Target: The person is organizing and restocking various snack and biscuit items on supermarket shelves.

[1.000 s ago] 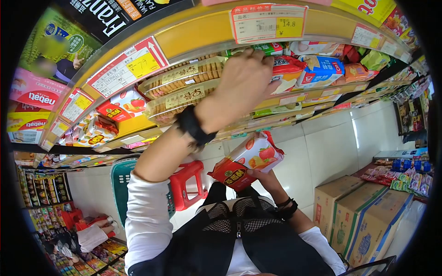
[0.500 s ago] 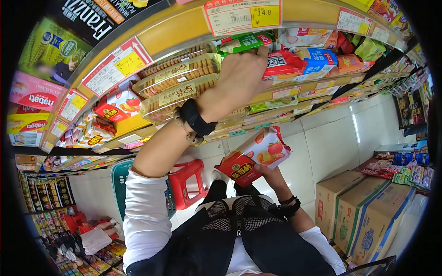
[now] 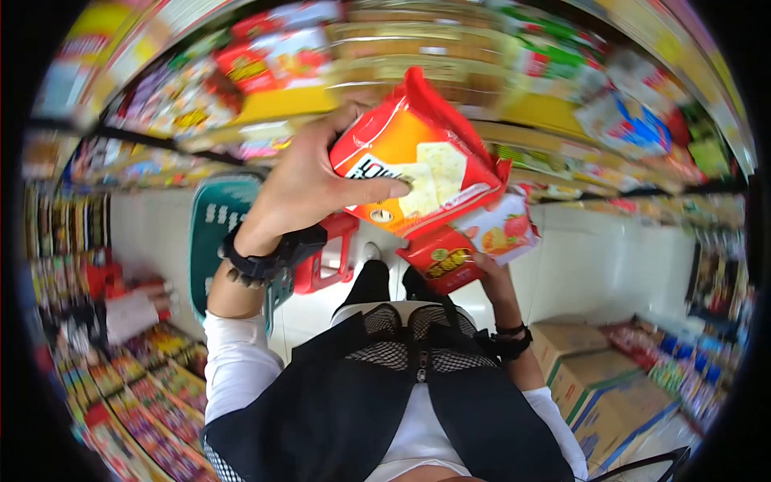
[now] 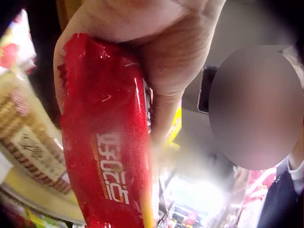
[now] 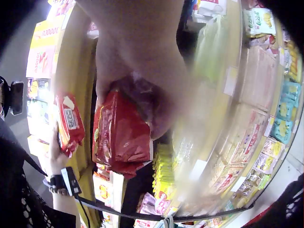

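Observation:
In the head view my left hand point(image 3: 301, 181) grips a red and orange cracker pack point(image 3: 426, 165), its thumb across the printed front. The left wrist view has the red side of this pack point(image 4: 107, 133) facing the camera, fingers behind it. Lower down, my right hand point(image 3: 499, 283) holds a red and white pack with strawberry pictures point(image 3: 458, 255), partly covered by the cracker pack. From the right wrist, the red end of the strawberry pack point(image 5: 126, 133) shows under my right hand point(image 5: 137, 61), and my left hand point(image 5: 58, 154) appears at the left with the cracker pack point(image 5: 70, 126).
Blurred shelves of snack packs run across the top, with long biscuit trays point(image 3: 426, 60) in the middle. A green basket point(image 3: 207, 249) and a red stool point(image 3: 325, 261) stand at the left on the tiled floor. Cardboard boxes point(image 3: 594, 377) are stacked at the lower right.
My left hand has come down from the shelf and now grips the cracker pack above the strawberry pack. The strawberry pack stays in my right hand. The head view has shifted.

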Demonstrator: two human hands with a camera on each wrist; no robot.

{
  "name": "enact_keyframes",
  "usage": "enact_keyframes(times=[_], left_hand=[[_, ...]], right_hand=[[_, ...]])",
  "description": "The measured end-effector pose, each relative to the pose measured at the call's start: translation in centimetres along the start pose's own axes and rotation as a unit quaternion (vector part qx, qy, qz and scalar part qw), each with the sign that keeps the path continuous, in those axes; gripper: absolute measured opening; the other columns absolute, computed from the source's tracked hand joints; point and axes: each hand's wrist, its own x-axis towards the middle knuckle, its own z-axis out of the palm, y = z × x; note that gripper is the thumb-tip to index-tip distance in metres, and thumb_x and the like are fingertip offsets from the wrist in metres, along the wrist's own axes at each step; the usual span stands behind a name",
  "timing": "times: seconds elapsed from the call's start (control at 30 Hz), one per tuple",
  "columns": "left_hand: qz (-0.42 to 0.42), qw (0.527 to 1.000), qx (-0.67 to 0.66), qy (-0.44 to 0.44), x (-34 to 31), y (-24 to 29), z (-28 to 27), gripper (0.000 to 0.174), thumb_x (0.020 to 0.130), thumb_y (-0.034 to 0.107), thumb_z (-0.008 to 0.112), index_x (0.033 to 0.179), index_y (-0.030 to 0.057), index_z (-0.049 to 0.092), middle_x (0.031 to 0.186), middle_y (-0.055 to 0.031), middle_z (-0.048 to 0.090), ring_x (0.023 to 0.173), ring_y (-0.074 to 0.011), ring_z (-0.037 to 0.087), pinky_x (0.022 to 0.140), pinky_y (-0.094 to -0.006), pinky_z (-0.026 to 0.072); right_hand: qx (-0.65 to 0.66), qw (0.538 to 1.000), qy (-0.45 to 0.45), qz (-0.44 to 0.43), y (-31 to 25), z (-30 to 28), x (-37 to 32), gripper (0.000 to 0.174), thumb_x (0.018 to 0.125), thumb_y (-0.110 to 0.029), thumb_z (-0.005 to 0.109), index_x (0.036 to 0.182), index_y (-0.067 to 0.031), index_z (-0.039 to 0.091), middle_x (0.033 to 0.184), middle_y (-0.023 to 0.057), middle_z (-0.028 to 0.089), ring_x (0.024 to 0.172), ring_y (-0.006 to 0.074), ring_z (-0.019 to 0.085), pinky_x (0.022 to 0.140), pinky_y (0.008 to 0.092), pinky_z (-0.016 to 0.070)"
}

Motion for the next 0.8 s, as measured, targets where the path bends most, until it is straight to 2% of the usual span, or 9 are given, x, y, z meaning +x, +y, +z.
enact_keyframes(times=[0.1,0.2,0.23,0.27,0.4,0.43,0.53,0.73,0.8], left_hand=[[-0.096,0.979,-0.178,0.031,-5.9,-5.1,-3.3,0.055,0.065,0.010,0.079,0.111,-0.0027,0.052,0.096,-0.0061,0.063,0.086,-0.0114,0.059,0.080,-0.0277,0.0476],[-0.166,0.939,-0.278,0.114,-13.1,-10.1,-4.9,0.051,0.069,0.012,0.076,0.111,-0.0033,0.052,0.100,-0.0086,0.063,0.089,-0.0122,0.059,0.082,-0.0273,0.0470],[-0.210,0.912,-0.308,0.169,-15.1,-11.7,-4.5,0.050,0.070,0.013,0.075,0.112,-0.0026,0.052,0.099,-0.0081,0.063,0.087,-0.0123,0.059,0.081,-0.0271,0.0472],[-0.207,0.892,-0.327,0.231,-17.6,-13.7,-5.0,0.049,0.071,0.014,0.074,0.112,-0.0017,0.052,0.101,-0.0083,0.062,0.091,-0.0127,0.058,0.081,-0.0270,0.0471],[-0.225,0.747,-0.501,0.374,-26.8,-21.2,-7.3,0.053,0.078,0.014,0.068,0.121,-0.0019,0.042,0.111,-0.0105,0.056,0.099,-0.0181,0.057,0.084,-0.0324,0.0477],[-0.256,0.713,-0.518,0.397,-28.9,-23.1,-8.7,0.053,0.080,0.014,0.066,0.123,-0.0011,0.038,0.113,-0.0113,0.055,0.099,-0.0206,0.058,0.085,-0.0344,0.0482],[-0.297,0.653,-0.502,0.482,-35.1,-30.7,-12.7,0.044,0.080,0.016,0.066,0.113,-0.0056,0.047,0.105,-0.0145,0.060,0.088,-0.0217,0.063,0.079,-0.0334,0.0519],[-0.318,0.595,-0.499,0.544,-40.5,-42.1,-18.4,0.043,0.076,0.014,0.069,0.109,-0.0060,0.051,0.101,-0.0155,0.061,0.085,-0.0232,0.064,0.074,-0.0359,0.0545],[-0.337,0.604,-0.489,0.531,-41.1,-45.4,-18.9,0.043,0.076,0.014,0.070,0.108,-0.0062,0.052,0.100,-0.0154,0.062,0.084,-0.0231,0.064,0.073,-0.0358,0.0546]], right_hand=[[0.025,0.998,-0.049,0.039,1.0,1.3,0.9,0.055,0.077,-0.018,0.062,0.124,0.0001,0.040,0.119,0.0084,0.050,0.109,0.0197,0.050,0.093,0.0339,0.0389],[-0.009,0.998,-0.048,0.046,2.8,2.7,1.6,0.054,0.078,-0.012,0.058,0.126,0.0005,0.036,0.121,0.0102,0.048,0.110,0.0210,0.050,0.095,0.0347,0.0384],[0.002,0.996,-0.064,0.058,3.1,2.6,2.1,0.052,0.078,-0.009,0.056,0.126,0.0006,0.036,0.121,0.0111,0.048,0.110,0.0221,0.050,0.095,0.0351,0.0383],[-0.002,0.992,-0.071,0.108,3.6,3.5,2.3,0.052,0.079,-0.006,0.055,0.126,0.0007,0.036,0.121,0.0115,0.048,0.110,0.0220,0.050,0.095,0.0353,0.0387],[-0.060,0.980,-0.107,0.156,5.2,8.8,3.6,0.050,0.079,-0.005,0.054,0.126,0.0009,0.037,0.120,0.0112,0.049,0.109,0.0209,0.050,0.092,0.0349,0.0410],[-0.071,0.976,-0.115,0.172,5.6,10.2,3.9,0.050,0.079,-0.005,0.055,0.126,0.0010,0.037,0.119,0.0110,0.050,0.108,0.0206,0.051,0.091,0.0346,0.0418],[-0.143,0.966,-0.132,0.168,7.9,15.0,5.0,0.048,0.079,-0.006,0.055,0.124,0.0013,0.039,0.118,0.0103,0.051,0.106,0.0200,0.052,0.090,0.0342,0.0424],[-0.144,0.961,-0.150,0.181,12.0,23.7,6.0,0.047,0.078,-0.004,0.057,0.122,-0.0008,0.042,0.116,0.0079,0.052,0.104,0.0175,0.052,0.090,0.0317,0.0409],[-0.161,0.952,-0.174,0.194,13.5,25.5,6.4,0.047,0.078,-0.004,0.058,0.122,-0.0008,0.042,0.116,0.0071,0.051,0.106,0.0171,0.051,0.092,0.0316,0.0399]])
